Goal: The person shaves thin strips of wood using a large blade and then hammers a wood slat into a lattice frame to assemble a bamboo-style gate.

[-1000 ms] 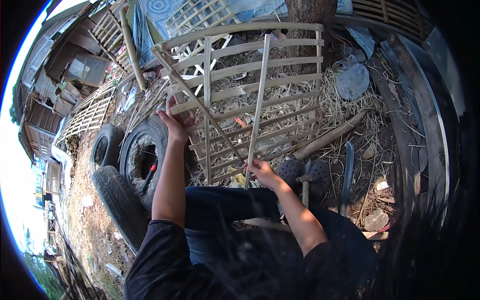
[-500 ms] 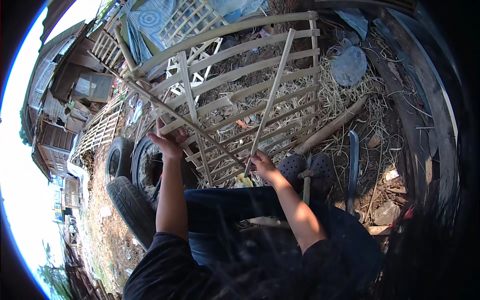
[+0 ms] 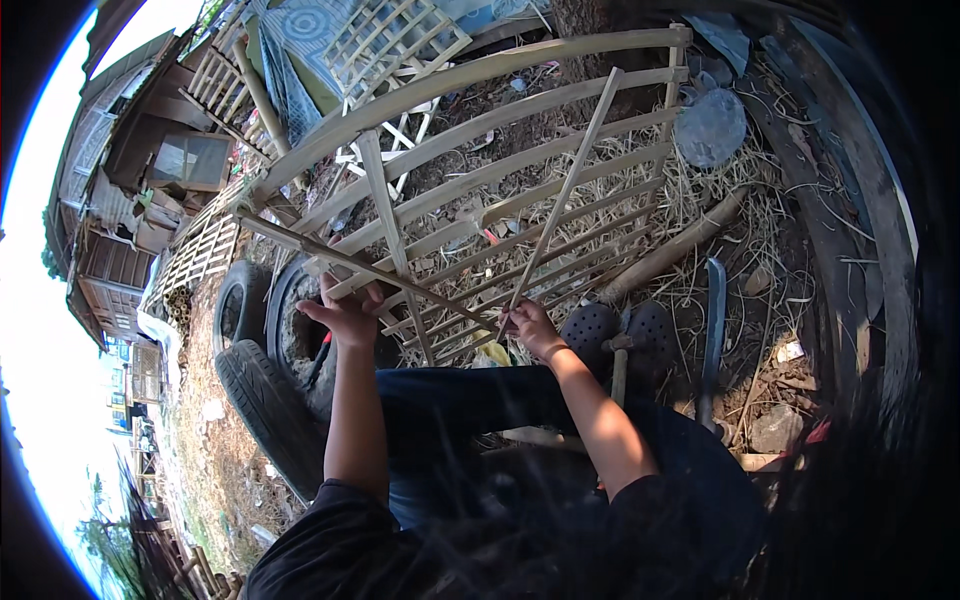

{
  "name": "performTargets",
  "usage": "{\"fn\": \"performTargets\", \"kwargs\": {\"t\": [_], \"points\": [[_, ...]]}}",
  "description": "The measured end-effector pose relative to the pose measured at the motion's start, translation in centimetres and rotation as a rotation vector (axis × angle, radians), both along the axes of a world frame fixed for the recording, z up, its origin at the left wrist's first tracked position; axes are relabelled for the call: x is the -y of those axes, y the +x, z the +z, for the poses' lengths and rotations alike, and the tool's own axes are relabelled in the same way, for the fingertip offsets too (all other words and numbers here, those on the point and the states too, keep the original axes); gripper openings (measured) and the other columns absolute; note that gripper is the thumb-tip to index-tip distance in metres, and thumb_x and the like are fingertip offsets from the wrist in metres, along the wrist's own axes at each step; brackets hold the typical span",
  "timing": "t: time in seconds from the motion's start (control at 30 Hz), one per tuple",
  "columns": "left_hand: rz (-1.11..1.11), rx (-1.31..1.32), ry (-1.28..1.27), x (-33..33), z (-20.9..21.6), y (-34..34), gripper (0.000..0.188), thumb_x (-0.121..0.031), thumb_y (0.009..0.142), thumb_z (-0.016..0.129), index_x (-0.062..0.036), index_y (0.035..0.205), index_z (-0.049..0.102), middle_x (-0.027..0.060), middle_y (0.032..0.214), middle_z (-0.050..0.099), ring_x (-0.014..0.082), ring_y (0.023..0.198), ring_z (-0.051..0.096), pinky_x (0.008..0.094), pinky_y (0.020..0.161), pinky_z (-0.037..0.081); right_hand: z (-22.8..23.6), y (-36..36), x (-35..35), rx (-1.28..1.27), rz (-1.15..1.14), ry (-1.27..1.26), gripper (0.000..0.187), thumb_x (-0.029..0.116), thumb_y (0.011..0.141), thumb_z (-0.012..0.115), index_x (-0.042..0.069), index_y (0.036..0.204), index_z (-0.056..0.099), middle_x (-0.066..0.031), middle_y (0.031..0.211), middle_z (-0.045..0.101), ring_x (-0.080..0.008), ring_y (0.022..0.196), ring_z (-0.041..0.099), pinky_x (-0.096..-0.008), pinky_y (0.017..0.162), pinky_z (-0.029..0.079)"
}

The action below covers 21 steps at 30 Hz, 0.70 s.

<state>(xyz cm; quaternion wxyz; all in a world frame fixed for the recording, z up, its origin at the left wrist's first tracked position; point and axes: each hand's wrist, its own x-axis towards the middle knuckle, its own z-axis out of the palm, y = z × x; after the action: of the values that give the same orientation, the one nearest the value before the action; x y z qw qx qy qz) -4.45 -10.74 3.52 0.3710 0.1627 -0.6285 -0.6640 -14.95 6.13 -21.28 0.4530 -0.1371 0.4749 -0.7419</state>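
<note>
A lattice panel of pale bamboo slats (image 3: 455, 194) stands tilted in front of me, its long curved strips crossed by thinner uprights. My left hand (image 3: 350, 315) is at the slat ends near its lower left, fingers around a slat and thumb stuck out to the side. Part of those fingers is hidden by the bamboo. With closed fingers, my right hand (image 3: 533, 330) pinches the low end of a thin bamboo strip (image 3: 567, 190) that slants up across the slats. A diagonal bamboo rod (image 3: 350, 262) crosses the panel's left side between my hands.
Old tires (image 3: 255, 405) lie at my left. Near my right foot are a hammer (image 3: 619, 370), a long blade (image 3: 713, 330) and dark perforated clogs (image 3: 652, 335). Farther out lie a bamboo pole (image 3: 680, 245), a clear plastic bag (image 3: 710, 128) and straw-like shavings. More lattices (image 3: 395, 40) stand behind.
The panel's far right corner has swung to the right in view, and its left end has dropped slightly. My left hand has shifted a little right and down; my right hand keeps its pinch.
</note>
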Motion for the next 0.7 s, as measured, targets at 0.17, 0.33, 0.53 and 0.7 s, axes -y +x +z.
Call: {"fn": "performTargets", "kwargs": {"t": [0.17,0.33,0.53,0.7], "points": [[0.039,0.012,0.023,-0.9,0.1,0.1,0.118,-0.095,0.066,0.025,-0.0054,0.142,0.034,0.0066,0.068,0.053,0.0153,0.054,0.048,0.0229,0.045,0.028,-0.8,0.0,-0.1,0.098,-0.063,-0.049,0.016,0.010,0.099,0.045,0.005,0.108,0.058,-0.0059,0.095,0.066,-0.0147,0.088,0.063,-0.0302,0.081,0.050],[0.037,0.012,0.055,-0.8,0.0,0.2,0.120,-0.097,0.064,0.026,-0.0047,0.141,0.035,0.0087,0.065,0.053,0.0155,0.050,0.045,0.0234,0.042,0.028,-1.8,-0.4,-0.2,0.040,-0.032,-0.127,0.016,0.010,0.100,0.044,0.006,0.108,0.057,-0.0062,0.101,0.065,-0.0160,0.092,0.063,-0.0310,0.083,0.051],[0.023,-0.023,0.049,-0.7,-0.1,0.2,0.119,-0.096,0.065,0.025,-0.0043,0.140,0.037,0.0089,0.064,0.053,0.0157,0.049,0.046,0.0234,0.042,0.028,0.1,-1.5,-1.3,0.069,0.035,0.075,0.017,0.011,0.100,0.043,0.009,0.111,0.056,-0.0059,0.106,0.064,-0.0187,0.098,0.063,-0.0359,0.084,0.054],[0.115,-0.014,0.086,-1.1,0.1,0.1,0.119,-0.095,0.066,0.026,-0.0035,0.140,0.036,0.0088,0.064,0.054,0.0153,0.049,0.046,0.0233,0.042,0.029,1.3,-1.6,-1.9,0.033,0.030,0.138,0.018,0.011,0.100,0.041,0.009,0.109,0.056,-0.0058,0.105,0.064,-0.0189,0.099,0.063,-0.0375,0.081,0.055]]}}
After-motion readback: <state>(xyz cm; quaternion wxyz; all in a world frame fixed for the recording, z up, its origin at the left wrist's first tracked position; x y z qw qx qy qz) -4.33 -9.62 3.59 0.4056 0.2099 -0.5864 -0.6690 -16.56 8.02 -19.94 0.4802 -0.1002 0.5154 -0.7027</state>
